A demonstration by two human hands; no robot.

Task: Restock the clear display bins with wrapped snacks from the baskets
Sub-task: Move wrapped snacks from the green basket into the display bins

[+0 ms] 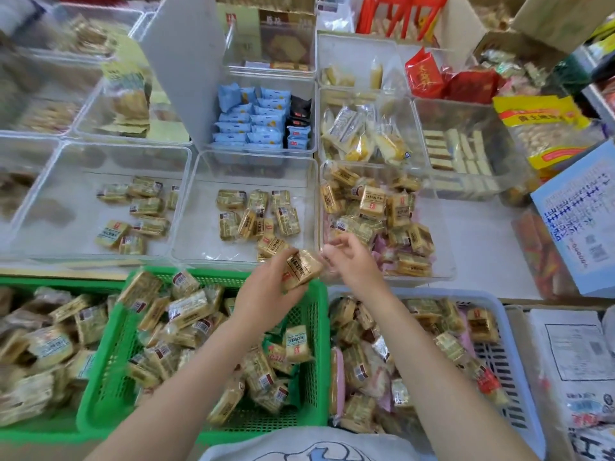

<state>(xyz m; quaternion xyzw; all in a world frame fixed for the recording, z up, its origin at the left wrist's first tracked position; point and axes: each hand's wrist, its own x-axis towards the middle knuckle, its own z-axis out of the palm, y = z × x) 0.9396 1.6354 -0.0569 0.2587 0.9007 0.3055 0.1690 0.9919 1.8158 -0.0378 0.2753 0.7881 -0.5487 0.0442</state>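
Head view: left hand (266, 287), raised over far rim of green basket (319, 344), grip curled round one wrapped snack (301, 269), tilted, just short of near edge of middle clear bin (186, 207). Right hand (352, 264) just beside same snack, fingers loosely bent, pinch on wrapper end not clear; poised over near-left corner of right clear bin (446, 261), piled full. Middle bin sparsely filled, bare floor at left. Blue-grey basket (499, 327) under right forearm, heaped with snacks.
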